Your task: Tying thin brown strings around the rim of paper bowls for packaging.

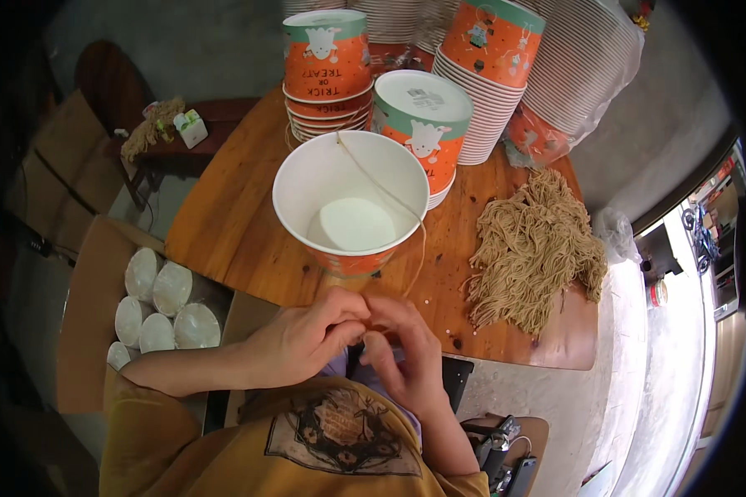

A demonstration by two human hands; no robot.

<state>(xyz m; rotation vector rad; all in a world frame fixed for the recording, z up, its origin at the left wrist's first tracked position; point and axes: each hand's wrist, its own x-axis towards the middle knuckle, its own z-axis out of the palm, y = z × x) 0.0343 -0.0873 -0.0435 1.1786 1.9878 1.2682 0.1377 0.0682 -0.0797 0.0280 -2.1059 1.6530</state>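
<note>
A white-lined paper bucket (298, 195) with an orange printed outside stands near the front of the wooden table, its mouth facing me. A thin tan cord (373, 176) runs from a spot near its far rim, across the mouth and over the right side, then down to my fingers. Just in front of the bucket, my left hand (319, 335) and my right hand (402, 348) meet, fingertips pinched together at the cord's end. The fingers mostly hide the piece of cord between them.
Orange and green printed buckets (423, 124) stand stacked and upside down behind. A heap of tan cords (535, 253) lies on the right of the wooden table (224, 207). An open cardboard box (91, 331) at left holds several plastic-wrapped white stacks (172, 288).
</note>
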